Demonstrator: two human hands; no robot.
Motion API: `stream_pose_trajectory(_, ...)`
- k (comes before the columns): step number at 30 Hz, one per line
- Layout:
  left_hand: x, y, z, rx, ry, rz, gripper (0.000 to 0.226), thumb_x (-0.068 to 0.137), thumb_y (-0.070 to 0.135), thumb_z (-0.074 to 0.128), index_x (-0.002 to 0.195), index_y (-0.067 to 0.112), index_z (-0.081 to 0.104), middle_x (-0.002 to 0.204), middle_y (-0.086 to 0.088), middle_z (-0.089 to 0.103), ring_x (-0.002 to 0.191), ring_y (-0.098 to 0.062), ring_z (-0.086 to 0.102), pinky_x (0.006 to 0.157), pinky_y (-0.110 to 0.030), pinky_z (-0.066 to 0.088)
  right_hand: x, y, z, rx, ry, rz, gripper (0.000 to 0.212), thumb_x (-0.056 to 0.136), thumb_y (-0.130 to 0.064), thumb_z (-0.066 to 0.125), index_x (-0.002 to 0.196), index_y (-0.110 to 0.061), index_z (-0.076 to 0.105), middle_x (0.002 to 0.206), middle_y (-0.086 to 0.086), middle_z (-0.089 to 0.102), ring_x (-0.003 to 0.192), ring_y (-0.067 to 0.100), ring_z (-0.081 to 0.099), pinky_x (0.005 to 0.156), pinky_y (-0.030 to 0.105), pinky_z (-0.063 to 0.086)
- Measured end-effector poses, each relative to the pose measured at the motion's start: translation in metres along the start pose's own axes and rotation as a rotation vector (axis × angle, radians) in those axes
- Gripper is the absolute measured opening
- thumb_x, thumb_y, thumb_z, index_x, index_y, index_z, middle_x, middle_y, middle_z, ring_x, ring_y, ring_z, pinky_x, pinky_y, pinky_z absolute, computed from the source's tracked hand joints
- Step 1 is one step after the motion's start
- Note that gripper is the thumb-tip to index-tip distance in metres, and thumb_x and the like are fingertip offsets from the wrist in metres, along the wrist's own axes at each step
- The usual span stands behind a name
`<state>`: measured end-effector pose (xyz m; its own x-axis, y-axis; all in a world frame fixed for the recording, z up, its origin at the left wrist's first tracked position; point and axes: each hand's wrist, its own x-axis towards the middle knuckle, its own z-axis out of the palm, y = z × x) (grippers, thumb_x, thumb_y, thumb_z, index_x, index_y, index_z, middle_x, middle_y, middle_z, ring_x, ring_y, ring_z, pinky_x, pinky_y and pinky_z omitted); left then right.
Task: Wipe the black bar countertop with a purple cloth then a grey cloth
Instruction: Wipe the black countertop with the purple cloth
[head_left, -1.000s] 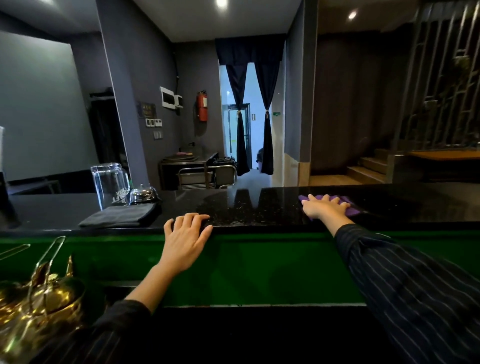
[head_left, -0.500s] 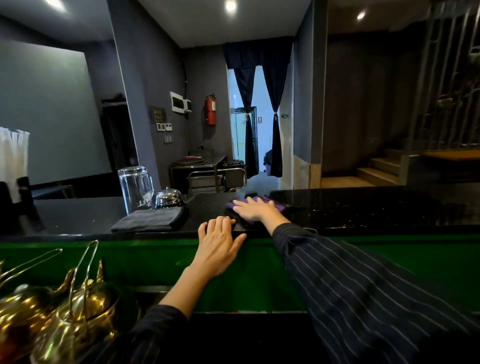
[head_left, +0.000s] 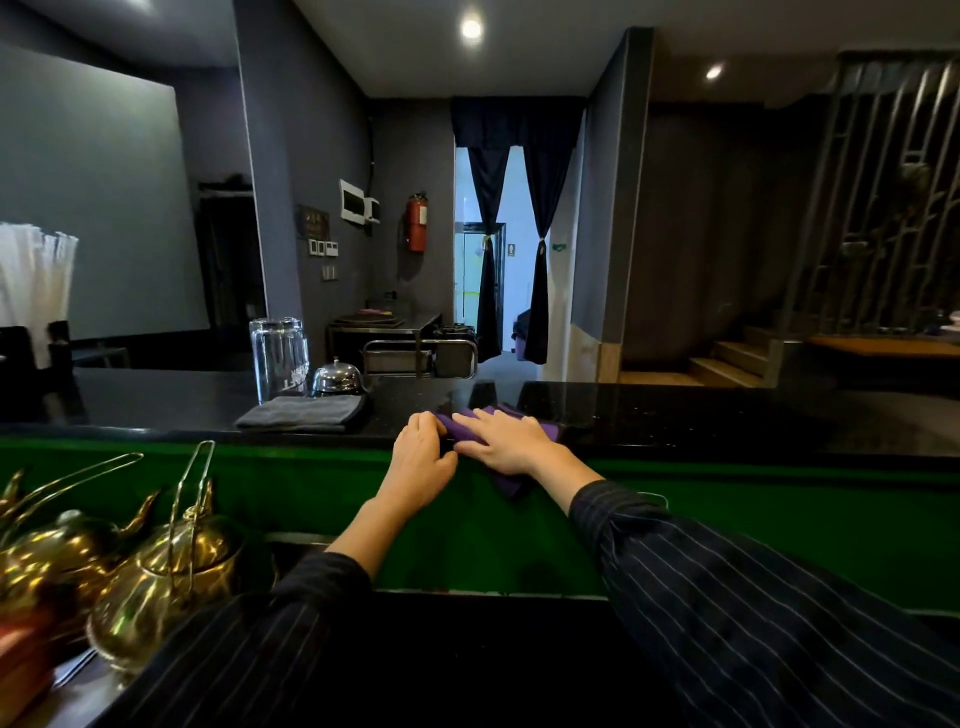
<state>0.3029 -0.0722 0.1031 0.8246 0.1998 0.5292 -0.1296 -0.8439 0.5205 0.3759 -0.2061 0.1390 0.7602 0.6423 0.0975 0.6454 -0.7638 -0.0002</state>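
Pressing a purple cloth (head_left: 501, 423) flat against the black worktop (head_left: 701, 415), the right hand (head_left: 506, 441) lies spread, palm down, fingers extended over the fabric at the counter's near edge. Part of the cloth has slipped over that edge and hangs against the green front panel (head_left: 753, 499) just below the right wrist. The left hand (head_left: 421, 457), immediately beside the right, curls its fingers at the cloth's left margin; whether it is pinching the fabric or only gripping the counter lip cannot be told.

A folded grey cloth (head_left: 304, 413) waits on the worktop a little beyond and to the left of the left hand, unhandled, with a clear glass jug (head_left: 278, 358) and a chrome service bell (head_left: 337, 376) just behind it. Brass teapots (head_left: 161, 566) stand on a lower surface, well below and to the left of the hands.

The purple pass looks to be the step in hand. Doing it well likely means gathering the hanging part back onto the surface so the whole cloth bears on the stone, keeping the palm flat for even pressure, and working in overlapping strokes along the counter's length. The stretch far to the right of the right hand shows specks or moisture and probably still needs attention. Strokes toward the left should stop short of the grey cloth, keeping it dry for the second pass.
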Motion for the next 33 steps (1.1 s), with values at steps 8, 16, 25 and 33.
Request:
stream_pose_trajectory(8, -0.031, 0.007, -0.003, -0.203, 0.291, -0.038, 0.026, 0.074, -0.013, 0.045, 0.089, 0.004, 0.057, 0.092, -0.008, 0.052, 0.083, -0.018, 0.051, 0.074, -0.020, 0.037, -0.037, -0.010, 0.002, 0.007, 0.170, -0.028, 0.063, 0.093, -0.011, 0.047, 0.151, -0.030, 0.032, 0.156, 0.003, 0.037, 0.139, 0.029, 0.040, 0.108, 0.049, 0.036)
stream_pose_trajectory(16, -0.054, -0.002, 0.001, -0.287, 0.047, -0.160, 0.053, 0.074, -0.012, 0.057, 0.122, 0.010, 0.051, 0.113, -0.012, 0.053, 0.094, -0.026, 0.061, 0.076, -0.029, 0.050, -0.079, -0.023, 0.006, 0.163, 0.365, -0.287, 0.066, 0.081, 0.007, 0.050, 0.135, -0.030, 0.058, 0.137, -0.001, 0.059, 0.127, 0.024, 0.054, 0.098, 0.045, 0.048)
stream_pose_trajectory(25, -0.077, 0.012, -0.031, -0.937, -0.284, -0.437, 0.020, 0.080, 0.001, 0.063, 0.096, 0.013, 0.066, 0.093, -0.005, 0.069, 0.092, -0.018, 0.062, 0.071, -0.034, 0.049, -0.101, -0.046, -0.020, 0.590, 0.237, -0.292, 0.052, 0.085, -0.002, 0.066, 0.133, -0.019, 0.057, 0.128, 0.001, 0.063, 0.113, 0.010, 0.056, 0.093, 0.022, 0.042)
stream_pose_trajectory(33, -0.100, 0.004, -0.059, -0.949, -0.038, -0.659, 0.009, 0.082, 0.002, 0.062, 0.090, 0.006, 0.062, 0.081, -0.010, 0.065, 0.072, -0.022, 0.063, 0.064, -0.037, 0.052, -0.099, -0.075, 0.014, 0.526, 0.405, -0.130, 0.023, 0.088, -0.001, 0.059, 0.108, -0.013, 0.062, 0.095, 0.008, 0.070, 0.090, 0.027, 0.066, 0.079, 0.048, 0.055)
